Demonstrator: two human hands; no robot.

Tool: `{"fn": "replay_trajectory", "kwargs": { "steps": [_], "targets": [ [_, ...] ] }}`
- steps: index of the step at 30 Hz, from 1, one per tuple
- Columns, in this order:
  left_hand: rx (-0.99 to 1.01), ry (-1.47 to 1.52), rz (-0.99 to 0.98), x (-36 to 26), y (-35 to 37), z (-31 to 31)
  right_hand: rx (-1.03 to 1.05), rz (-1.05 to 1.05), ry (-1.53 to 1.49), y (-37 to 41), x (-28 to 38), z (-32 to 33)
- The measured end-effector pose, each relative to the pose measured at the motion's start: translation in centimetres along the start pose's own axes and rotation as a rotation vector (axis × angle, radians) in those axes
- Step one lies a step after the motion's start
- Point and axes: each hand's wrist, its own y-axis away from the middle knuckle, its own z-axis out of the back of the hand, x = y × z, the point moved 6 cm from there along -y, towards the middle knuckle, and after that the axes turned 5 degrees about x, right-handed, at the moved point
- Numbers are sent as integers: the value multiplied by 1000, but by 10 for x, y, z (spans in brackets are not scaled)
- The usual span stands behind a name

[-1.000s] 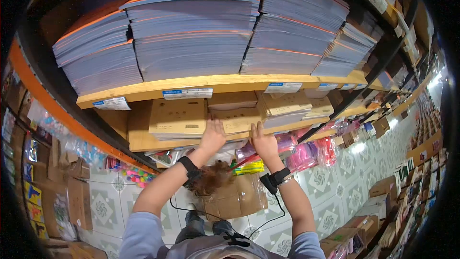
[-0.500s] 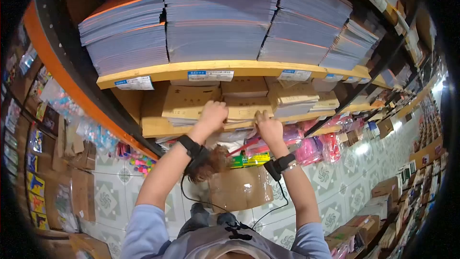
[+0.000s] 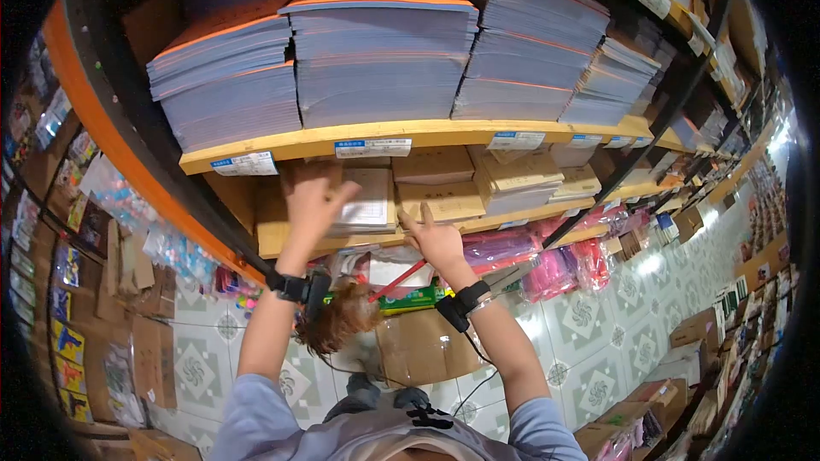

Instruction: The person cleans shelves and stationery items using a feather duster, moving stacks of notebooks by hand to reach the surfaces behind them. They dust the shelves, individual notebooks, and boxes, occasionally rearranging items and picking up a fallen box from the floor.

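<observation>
My left hand (image 3: 313,203) reaches into the lower shelf at its left end, thumb spread and fingers blurred by motion. Beside it, a stack of booklets (image 3: 369,198) shows a white printed page on top. My right hand (image 3: 437,241) is at the front edge of the middle stack of tan-covered notebooks (image 3: 446,203), its fingers apart and fingertips right at the stack's lower left corner. Both wrists wear black strapped devices with cables.
Tall stacks of orange-covered notebooks (image 3: 380,60) fill the upper shelf (image 3: 444,131). More tan notebooks (image 3: 517,172) stand to the right. Below are pink plastic packages (image 3: 547,273) and a cardboard box (image 3: 427,346) on the tiled floor. An orange shelf post (image 3: 141,175) rises at left.
My left hand has moved left and deeper into the shelf; a white printed page now shows where a tan cover was. My right hand has shifted left along the middle stack.
</observation>
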Motion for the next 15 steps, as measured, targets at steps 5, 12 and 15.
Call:
{"fn": "replay_trajectory", "kwargs": {
  "steps": [5, 12, 15],
  "targets": [
    [56, 288, 317, 121, 10, -47, -37, 26, 36, -10, 12, -13],
    [164, 821, 300, 94, 46, -73, 91, -4, 115, -31, 21, -19],
    [134, 762, -4, 93, 42, -81, 107, -23, 99, -31, 17, -11]
  ]
}}
